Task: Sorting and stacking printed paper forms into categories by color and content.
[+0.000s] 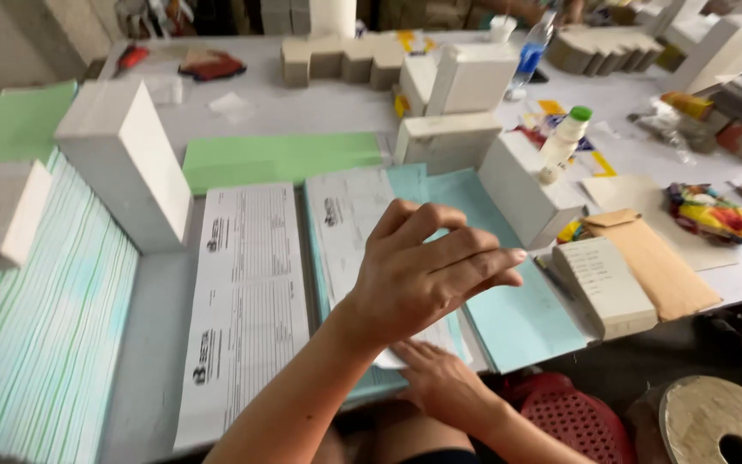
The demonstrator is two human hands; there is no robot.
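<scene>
The white printed form point(349, 232) lay on top of a pale blue sheet point(521, 314) near the front edge of the bench point(337, 107), just right of a second, longer printed form point(246, 309). Your left hand point(427, 275) hovered over that form with its grip loose, fingers stretched to the right and thumb under them; whether they pinched a sheet edge could not be told. Your right hand point(440, 378) pressed flat and open on the form's lower corner, holding nothing.

To your left, a fanned stack of white and green-edged sheets point(40, 344) sloped toward you, with a tall white paper block point(126, 163) standing behind it. A green sheet point(281, 159) lay behind the forms. To the right sat a small white pad point(603, 283) on a brown envelope point(654, 262), a white bottle with a green cap point(562, 142) on another white block point(521, 193), and a colourful crumpled bundle point(710, 210). A red plastic stool point(573, 421) stood below the bench edge.
</scene>
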